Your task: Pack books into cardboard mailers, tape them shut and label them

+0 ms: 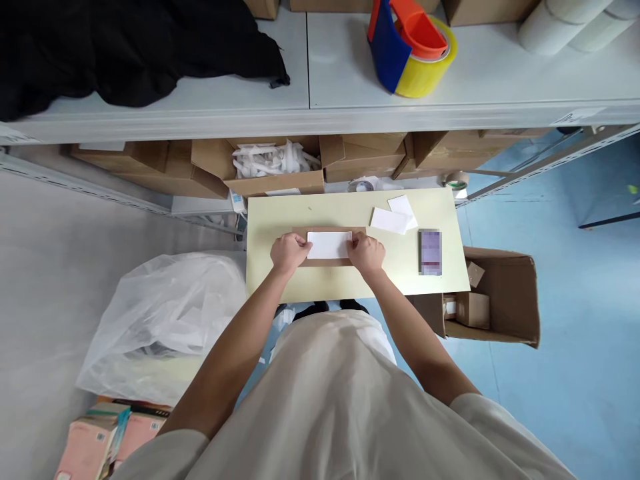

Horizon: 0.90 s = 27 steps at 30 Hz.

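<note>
A blank white label point(329, 245) lies over a flat brown cardboard box point(327, 263) in the middle of the small pale-yellow table point(280, 285). My left hand point(290, 252) pinches the label's left end between thumb and finger. At the opposite end, my right hand point(367, 253) grips the label in the same way. Whether the label sticks to the cardboard cannot be seen. Two more white slips point(390, 220) overlap on the table beyond my right hand. Farther right rests a purple item point(430, 252), its face blurred out.
Above the table runs a grey shelf point(335, 67) with a tape dispenser point(410, 50) and black cloth point(125, 47). An open carton of white packing pieces point(275, 160) sits beneath it. A large carton point(515, 293) stands right, a plastic bag point(165, 320) and books point(85, 443) left.
</note>
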### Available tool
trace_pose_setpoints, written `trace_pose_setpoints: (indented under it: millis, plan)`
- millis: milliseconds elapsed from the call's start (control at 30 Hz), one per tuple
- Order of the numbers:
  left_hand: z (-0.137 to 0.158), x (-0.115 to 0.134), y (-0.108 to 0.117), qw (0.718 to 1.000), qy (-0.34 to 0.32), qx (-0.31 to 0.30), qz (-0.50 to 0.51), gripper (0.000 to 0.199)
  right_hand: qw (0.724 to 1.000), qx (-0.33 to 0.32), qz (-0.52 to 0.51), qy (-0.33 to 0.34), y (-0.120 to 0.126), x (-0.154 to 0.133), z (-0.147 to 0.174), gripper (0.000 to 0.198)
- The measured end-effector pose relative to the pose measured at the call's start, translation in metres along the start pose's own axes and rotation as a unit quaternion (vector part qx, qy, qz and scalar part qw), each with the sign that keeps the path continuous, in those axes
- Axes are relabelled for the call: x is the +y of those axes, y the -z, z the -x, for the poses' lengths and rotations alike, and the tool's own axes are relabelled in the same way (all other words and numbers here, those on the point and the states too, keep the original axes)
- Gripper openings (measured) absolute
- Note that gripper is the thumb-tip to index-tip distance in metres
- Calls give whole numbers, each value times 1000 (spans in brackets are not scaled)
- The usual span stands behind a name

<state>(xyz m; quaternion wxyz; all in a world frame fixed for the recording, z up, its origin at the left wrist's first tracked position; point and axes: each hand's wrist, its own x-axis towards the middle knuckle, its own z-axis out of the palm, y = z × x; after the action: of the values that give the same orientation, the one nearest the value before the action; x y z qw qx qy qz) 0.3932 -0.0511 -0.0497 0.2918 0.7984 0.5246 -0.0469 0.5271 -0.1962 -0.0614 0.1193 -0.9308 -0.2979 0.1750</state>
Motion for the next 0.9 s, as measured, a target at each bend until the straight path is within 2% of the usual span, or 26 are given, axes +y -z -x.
trace_pose_setpoints:
  millis: [67,133,200,267,367,433,567,667,767,900]
  plan:
    - [-2,-5,1,1000,13,-8,6,26,1000,21,19,11,1,4,2,32]
    - [-1,-10,0,1000,-12,9,4,33,998,52,22,25,2,11,4,46]
    - [4,-11,-2,994,-90,59,-19,30,995,83,23,56,4,17,7,46]
    - [11,-8,-6,972,-205,95,-56,29,988,99,26,120,3,18,10,41]
    - [20,0,-17,917,-376,57,-119,44,962,65,34,263,-4,8,14,49]
    - [21,1,-25,896,-417,16,-155,55,948,22,51,314,-12,0,16,61]
    - [14,-11,-32,903,-388,-9,-185,68,951,-8,109,289,-23,6,16,72]
    - [8,-24,-28,925,-334,13,-182,68,963,18,141,231,-21,21,16,74]
    - [9,-27,-23,946,-269,45,-177,65,968,42,151,196,-17,21,21,80]
    - [18,-23,-25,937,-305,50,-163,64,962,38,134,233,-25,0,37,74]
